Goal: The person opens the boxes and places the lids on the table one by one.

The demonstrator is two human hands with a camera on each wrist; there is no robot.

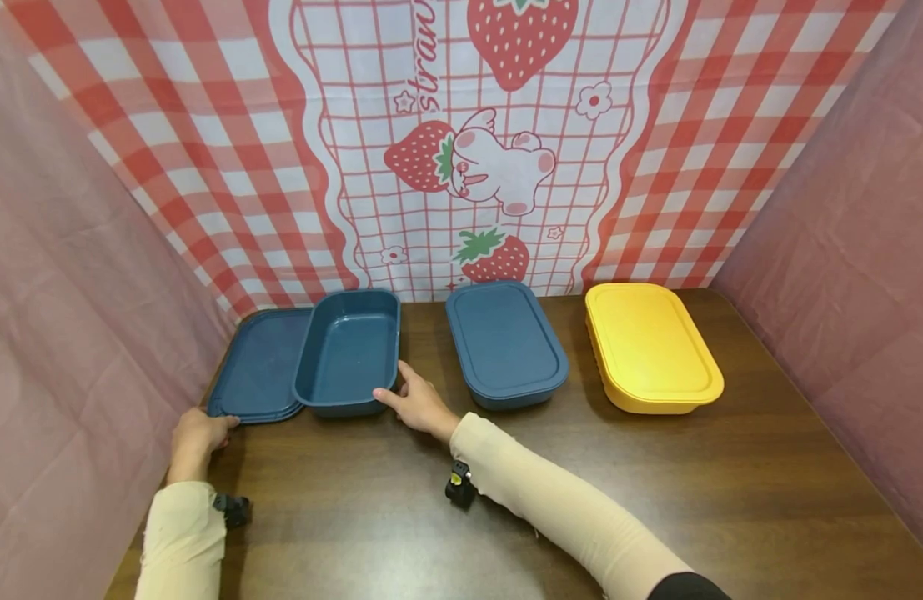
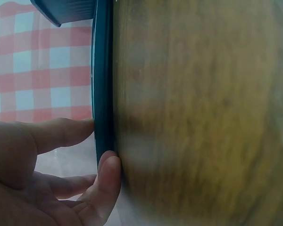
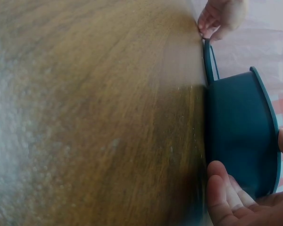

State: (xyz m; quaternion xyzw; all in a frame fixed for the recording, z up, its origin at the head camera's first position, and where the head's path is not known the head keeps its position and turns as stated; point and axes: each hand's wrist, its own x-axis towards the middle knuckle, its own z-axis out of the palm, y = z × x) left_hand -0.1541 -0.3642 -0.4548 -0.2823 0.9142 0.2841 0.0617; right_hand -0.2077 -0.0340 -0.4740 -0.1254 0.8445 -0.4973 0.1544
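Observation:
At the far left of the table, a blue lid (image 1: pixel 258 362) lies flat. My left hand (image 1: pixel 198 437) pinches its near left corner; in the left wrist view the thumb (image 2: pixel 66 133) is on one face and the fingertips are at the edge. Right beside the lid stands an open blue food container (image 1: pixel 348 358), with nothing seen inside. My right hand (image 1: pixel 419 402) holds this container at its near right corner, the thumb at the rim and the other fingers (image 3: pixel 219 188) against the outer wall.
Right of the open container stands a second blue container (image 1: pixel 506 342) with its lid on. Farther right is a lidded yellow container (image 1: pixel 652 346). A checked strawberry cloth (image 1: pixel 499 150) hangs behind the wooden table (image 1: pixel 581 483), and pink cloth hangs at both sides.

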